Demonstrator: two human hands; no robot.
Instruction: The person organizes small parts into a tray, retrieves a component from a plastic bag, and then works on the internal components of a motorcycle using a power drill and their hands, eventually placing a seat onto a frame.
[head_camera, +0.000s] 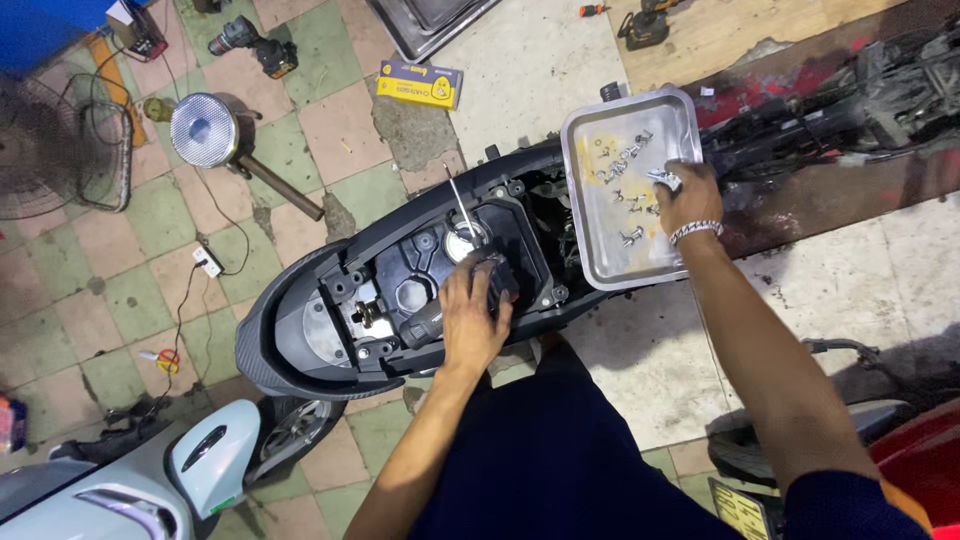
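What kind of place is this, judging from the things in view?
Probably a scooter repair workshop: an opened scooter with its inner parts exposed, a metal tray of loose screws, and a cordless drill lying on the tiled floor.

The opened scooter body (400, 290) fills the middle, its cavity crowded with black parts; the left hand (473, 318) covers the right end of that cavity, and a thin rod (456, 196) stands up just behind it; the metal tray (628, 195) sits on the frame, with scattered screws (625, 170) in its upper half, the right hand (688, 195) over its right edge; its lower half lies bare; tiled floor (300, 130) beyond is open past a round lamp (203, 129).
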